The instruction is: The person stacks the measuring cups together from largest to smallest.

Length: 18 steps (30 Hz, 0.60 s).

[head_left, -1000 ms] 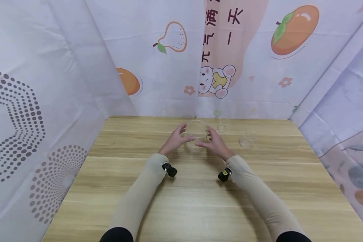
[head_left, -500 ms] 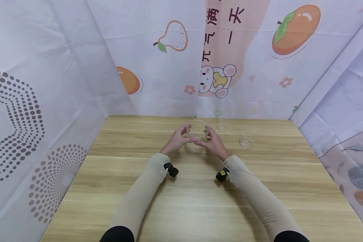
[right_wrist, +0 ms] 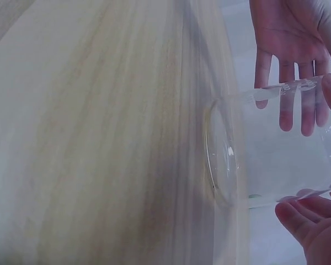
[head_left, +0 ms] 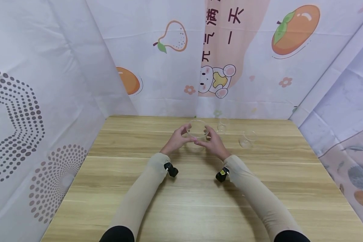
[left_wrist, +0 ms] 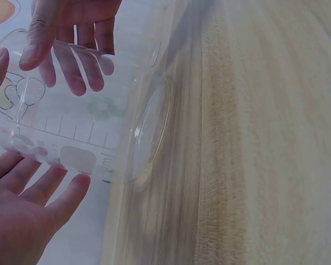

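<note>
A large clear beaker (head_left: 198,134) with ml graduation marks stands upright at the back middle of the wooden table. Its round base (left_wrist: 151,130) is right at the wood in the left wrist view. My left hand (head_left: 176,139) grips it from the left and my right hand (head_left: 213,143) from the right. Fingers curl round both sides of the wall, and the two thumbs nearly meet at the front in the head view. Through the clear wall the right hand's fingers (left_wrist: 80,69) show in the left wrist view.
Two smaller clear beakers stand to the right: one beaker (head_left: 222,126) close behind my right hand, another beaker (head_left: 247,139) farther right. Printed curtains (head_left: 157,84) hang along the back edge and both sides of the table (head_left: 184,205).
Both hands have closed inward from beside the beaker onto its wall, the thumbs coming together in front. Over the last half second they have stayed still. The smaller beakers have not moved.
</note>
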Available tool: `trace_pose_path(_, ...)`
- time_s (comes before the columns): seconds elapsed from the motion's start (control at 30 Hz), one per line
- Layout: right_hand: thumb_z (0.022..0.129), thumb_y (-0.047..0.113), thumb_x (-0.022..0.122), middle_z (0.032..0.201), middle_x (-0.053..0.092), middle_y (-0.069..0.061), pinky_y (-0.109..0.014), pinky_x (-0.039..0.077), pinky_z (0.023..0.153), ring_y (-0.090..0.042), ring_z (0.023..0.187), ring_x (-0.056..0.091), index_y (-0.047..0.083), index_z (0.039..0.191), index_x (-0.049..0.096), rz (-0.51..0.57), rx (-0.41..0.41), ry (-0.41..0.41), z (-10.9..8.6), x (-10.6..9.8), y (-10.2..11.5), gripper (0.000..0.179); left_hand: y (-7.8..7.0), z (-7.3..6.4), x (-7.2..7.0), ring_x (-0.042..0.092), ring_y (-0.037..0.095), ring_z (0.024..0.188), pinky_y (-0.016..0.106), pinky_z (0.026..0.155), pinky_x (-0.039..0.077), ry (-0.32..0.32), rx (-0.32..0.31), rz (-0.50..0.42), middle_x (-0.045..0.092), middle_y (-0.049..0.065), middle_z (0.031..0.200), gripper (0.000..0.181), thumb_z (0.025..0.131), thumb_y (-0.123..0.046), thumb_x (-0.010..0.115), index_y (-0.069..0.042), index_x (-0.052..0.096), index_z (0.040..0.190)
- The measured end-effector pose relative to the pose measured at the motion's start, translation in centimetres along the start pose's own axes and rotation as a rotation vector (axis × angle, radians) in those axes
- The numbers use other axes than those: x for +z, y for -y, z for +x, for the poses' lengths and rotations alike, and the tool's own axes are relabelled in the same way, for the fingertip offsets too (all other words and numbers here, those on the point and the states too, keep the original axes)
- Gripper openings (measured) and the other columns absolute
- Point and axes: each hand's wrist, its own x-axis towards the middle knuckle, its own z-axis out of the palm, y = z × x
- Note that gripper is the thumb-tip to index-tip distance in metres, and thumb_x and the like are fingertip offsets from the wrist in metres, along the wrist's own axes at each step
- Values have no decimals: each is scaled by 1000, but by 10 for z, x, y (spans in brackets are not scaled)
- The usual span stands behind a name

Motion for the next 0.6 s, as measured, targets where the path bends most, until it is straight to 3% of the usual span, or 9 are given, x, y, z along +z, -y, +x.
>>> trace_pose_path(0.23, 81, 28, 80, 141, 44, -30, -54, 44, 108, -44, 128, 48, -3, 150, 26, -12, -15, -9, 1, 1, 0, 92, 2, 0, -1, 37, 30, 143, 50, 116, 35, -7, -15, -35, 41, 8, 153, 78, 83, -30, 78, -16, 38, 149)
trace_pose_path(0.6, 81, 26, 80, 140, 46, -30, -52, 46, 106, -43, 127, 50, -2, 149, 28, -14, -16, -9, -2, -1, 10, 90, -3, -3, -3, 37, 30, 143, 52, 116, 34, -7, -32, -34, 41, 8, 154, 82, 83, -31, 79, -12, 36, 150)
